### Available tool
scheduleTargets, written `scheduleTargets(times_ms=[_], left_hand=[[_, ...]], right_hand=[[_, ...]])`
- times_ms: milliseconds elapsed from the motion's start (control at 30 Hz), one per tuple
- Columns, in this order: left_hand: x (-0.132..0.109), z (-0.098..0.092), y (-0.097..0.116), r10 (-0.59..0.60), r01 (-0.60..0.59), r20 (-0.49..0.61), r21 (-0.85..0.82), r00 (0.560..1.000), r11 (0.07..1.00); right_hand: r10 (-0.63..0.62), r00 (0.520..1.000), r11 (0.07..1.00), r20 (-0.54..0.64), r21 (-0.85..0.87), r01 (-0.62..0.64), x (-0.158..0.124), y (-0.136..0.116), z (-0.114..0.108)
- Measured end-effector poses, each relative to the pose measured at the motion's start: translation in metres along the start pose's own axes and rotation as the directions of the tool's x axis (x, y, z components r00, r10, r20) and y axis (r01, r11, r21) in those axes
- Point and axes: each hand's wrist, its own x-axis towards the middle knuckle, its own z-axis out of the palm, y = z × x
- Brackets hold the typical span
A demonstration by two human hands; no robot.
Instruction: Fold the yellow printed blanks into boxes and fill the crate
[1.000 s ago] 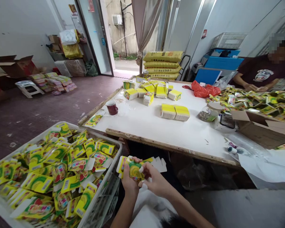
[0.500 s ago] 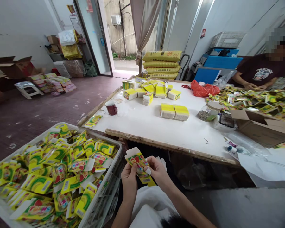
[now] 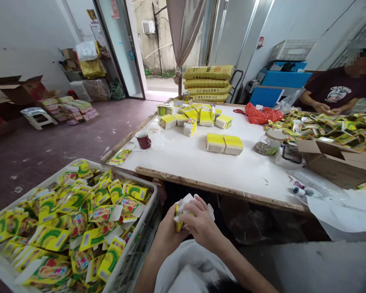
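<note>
A small yellow printed carton (image 3: pixel 178 225) with a white flap on top is between my two hands, just off the table's front edge. My left hand (image 3: pixel 168 231) is wrapped round its left side. Across its front and top lie the bent fingers of my right hand (image 3: pixel 201 219), which hide much of the print. To the left, a white plastic crate (image 3: pixel 155 191) is heaped with cartons of the same yellow and green kind, many with white flaps sticking out.
The white table (image 3: pixel 171 162) has a wooden edge strip. On it are a dark red mug (image 3: pixel 143 139), yellow carton stacks (image 3: pixel 224 144), a red bag (image 3: pixel 262 114), a glass jar (image 3: pixel 264 147) and an open cardboard box (image 3: pixel 335 162). A co-worker (image 3: pixel 338 91) sits behind a carton pile (image 3: pixel 329 128).
The carton was flat with its fruit print facing me; now it is turned, held more upright and largely covered by my fingers. My hands have come closer together around it.
</note>
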Motion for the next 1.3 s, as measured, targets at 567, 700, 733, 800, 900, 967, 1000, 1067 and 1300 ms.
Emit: scheduleTargets(times_ms=[567,700,733,800,900,967,1000,1067,1300], left_hand=[[-0.002,0.034,-0.020,0.121,-0.092,-0.217,0.141,0.968,0.986],[0.009,0.037,-0.035,0.059,-0.064,-0.243,-0.010,0.968,0.998],[0.013,0.035,-0.038,0.082,-0.087,-0.264,-0.009,0.961,0.996],[0.018,0.029,-0.041,0.139,-0.120,-0.313,0.077,0.940,0.990],[0.018,0.020,-0.044,0.172,-0.099,-0.323,0.230,0.930,0.968],[0.014,0.016,-0.047,0.155,-0.083,-0.270,0.261,0.950,0.962],[0.012,0.014,-0.047,0.137,-0.070,-0.247,0.261,0.959,0.963],[0.008,0.009,-0.048,0.087,-0.030,-0.213,0.255,0.973,0.966],[0.010,-0.006,-0.031,0.013,0.009,-0.135,0.161,0.991,0.987]], right_hand=[[0.613,0.761,0.467,0.211,0.681,-0.564,0.011,-0.001,0.017],[0.350,0.904,0.812,0.246,0.401,-0.423,0.005,-0.006,0.012],[0.278,0.918,0.849,0.284,0.375,-0.373,0.004,-0.007,0.012],[0.258,0.927,0.865,0.272,0.362,-0.347,0.002,-0.004,0.014],[0.364,0.921,0.850,0.136,0.357,-0.389,-0.001,0.009,0.018],[0.330,0.930,0.870,0.159,0.330,-0.365,-0.002,0.017,0.018],[0.295,0.932,0.883,0.211,0.311,-0.350,-0.002,0.020,0.016],[0.256,0.909,0.900,0.328,0.263,-0.349,-0.001,0.023,0.009],[0.248,0.844,0.895,0.476,0.220,-0.387,0.008,0.023,-0.009]])
